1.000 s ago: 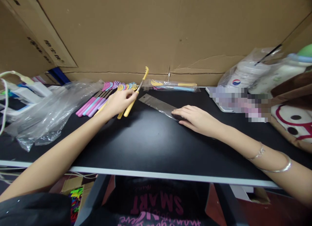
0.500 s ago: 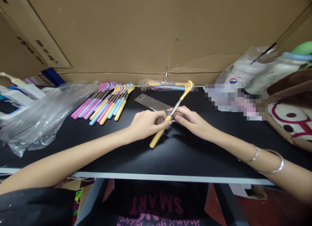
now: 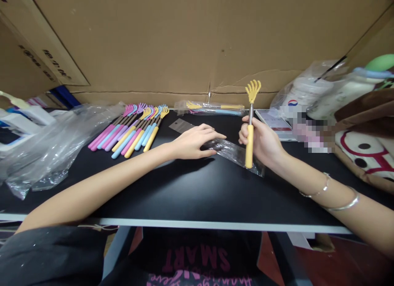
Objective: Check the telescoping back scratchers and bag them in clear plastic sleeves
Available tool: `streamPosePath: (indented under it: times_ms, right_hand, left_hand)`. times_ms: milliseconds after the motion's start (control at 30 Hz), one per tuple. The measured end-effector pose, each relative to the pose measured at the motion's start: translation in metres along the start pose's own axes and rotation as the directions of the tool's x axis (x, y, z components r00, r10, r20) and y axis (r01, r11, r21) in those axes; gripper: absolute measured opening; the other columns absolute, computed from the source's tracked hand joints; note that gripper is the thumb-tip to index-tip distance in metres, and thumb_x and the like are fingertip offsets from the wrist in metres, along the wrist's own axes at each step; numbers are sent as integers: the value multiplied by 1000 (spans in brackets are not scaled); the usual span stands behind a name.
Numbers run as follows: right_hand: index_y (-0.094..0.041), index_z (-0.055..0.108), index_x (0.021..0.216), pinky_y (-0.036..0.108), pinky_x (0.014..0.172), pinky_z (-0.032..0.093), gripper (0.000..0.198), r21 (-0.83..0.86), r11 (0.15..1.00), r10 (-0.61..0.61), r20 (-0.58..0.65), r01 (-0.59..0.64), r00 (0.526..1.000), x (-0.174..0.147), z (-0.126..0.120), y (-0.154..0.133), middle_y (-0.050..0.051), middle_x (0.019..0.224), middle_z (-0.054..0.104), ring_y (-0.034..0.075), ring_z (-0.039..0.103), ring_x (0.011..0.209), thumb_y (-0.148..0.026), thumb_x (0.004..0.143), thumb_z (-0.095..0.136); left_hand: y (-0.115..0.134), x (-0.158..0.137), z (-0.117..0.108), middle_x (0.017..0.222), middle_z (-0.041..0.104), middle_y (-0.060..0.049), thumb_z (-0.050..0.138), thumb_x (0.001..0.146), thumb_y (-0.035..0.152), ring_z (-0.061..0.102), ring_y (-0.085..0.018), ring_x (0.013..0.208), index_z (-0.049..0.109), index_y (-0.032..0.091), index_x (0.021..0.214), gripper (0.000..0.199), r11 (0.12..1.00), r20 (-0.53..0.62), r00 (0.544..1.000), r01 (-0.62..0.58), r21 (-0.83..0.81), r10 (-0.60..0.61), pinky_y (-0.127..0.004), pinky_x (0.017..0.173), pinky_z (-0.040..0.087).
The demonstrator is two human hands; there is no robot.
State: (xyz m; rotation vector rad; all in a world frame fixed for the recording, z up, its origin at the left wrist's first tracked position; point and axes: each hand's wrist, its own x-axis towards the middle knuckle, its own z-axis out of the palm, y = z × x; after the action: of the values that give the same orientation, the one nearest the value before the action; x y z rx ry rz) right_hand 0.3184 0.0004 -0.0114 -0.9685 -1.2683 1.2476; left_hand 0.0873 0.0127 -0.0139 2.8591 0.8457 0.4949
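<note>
My right hand [image 3: 261,140] is closed around a yellow back scratcher [image 3: 250,144], held upright with its claw head up. Over the middle of the desk, my left hand [image 3: 198,142] has its fingers stretched out above a clear plastic bag [image 3: 234,152]; whether it touches the bag I cannot tell. That bag lies flat and runs from behind my left hand to below the held scratcher. To the left, several back scratchers [image 3: 132,134] with pink, blue, purple and yellow handles lie side by side, claws away from me. Bagged back scratchers [image 3: 215,108] lie along the back.
Crumpled plastic sheeting [image 3: 58,142] covers the left of the black desk [image 3: 184,195]. A cardboard wall [image 3: 154,39] stands behind. At right are a flat boxy item [image 3: 273,123], a bagged cup [image 3: 310,91], a bottle [image 3: 353,93] and a brown bag with a cartoon face [image 3: 366,150].
The yellow back scratcher has passed from my left hand to my right, which has moved right and raised it upright. My left hand has opened, and more of the clear bag shows.
</note>
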Motion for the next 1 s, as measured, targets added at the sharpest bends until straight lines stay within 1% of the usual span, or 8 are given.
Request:
streamPosePath:
  times_ms: [67,133,233,367,533,667,833,1000]
  right_hand:
    - [-26,52,94,26,49,41,14,-8,1000,3,8,-3,1000,3,-4,-2,-9,57,40,9,31,40,-38,89,48]
    - [-25,53,94,25,46,39,15,-28,1000,6,13,-6,1000,2,-5,-3,-9,55,39,8,27,38,-38,88,50]
    - [-23,54,92,24,44,37,17,-58,998,11,7,-10,1000,-2,1,0,-9,53,43,7,29,37,-40,88,53]
    - [-22,56,93,23,43,39,21,-107,994,-30,-6,29,1000,-9,8,-1,-9,54,47,6,32,36,-43,89,53]
    - [-22,56,93,22,43,39,18,-98,991,-100,-35,96,994,-8,3,-10,-9,53,48,6,33,35,-40,90,51]
    - [-22,55,96,21,40,37,15,-140,990,-41,-56,32,998,-2,-2,-14,-9,54,49,5,32,34,-34,87,53]
    - [-21,53,94,20,38,36,10,-241,970,30,-25,-35,999,5,-5,-12,-10,53,50,4,28,31,-22,84,52]
    - [-19,54,94,20,39,35,9,-265,959,93,-34,-99,995,6,-5,-8,-8,53,52,4,30,31,-23,88,49]
  left_hand:
    - [-9,0,4,140,56,-7,56,93,41,42,-25,133,52,24,138,48,997,29,999,-19,76,17,-40,109,35]
    - [-14,1,8,137,59,-6,51,96,46,49,-23,127,57,26,132,42,989,24,1000,-18,148,15,-37,105,37]
    - [-12,4,10,112,71,-4,46,98,47,62,-18,101,66,27,119,35,958,-23,1000,-5,287,12,-30,85,42]
    - [-3,7,3,83,72,-5,32,103,36,62,-17,83,71,24,101,40,872,-103,994,17,489,39,-30,68,37]
    - [0,0,-23,94,73,-6,30,102,27,61,-19,92,70,26,108,40,828,-178,984,101,551,-1,-32,69,36]
    - [-3,-23,-41,112,72,-5,26,103,30,61,-21,99,65,33,124,44,845,-219,972,188,501,-87,-33,70,38]
    - [-14,-63,-36,116,71,-4,35,101,30,61,-20,99,64,31,127,39,856,-46,996,86,510,-73,-32,74,42]
    - [-10,-73,-30,123,67,-8,43,96,56,59,-24,110,63,20,128,52,858,41,990,94,505,-133,-35,84,46]
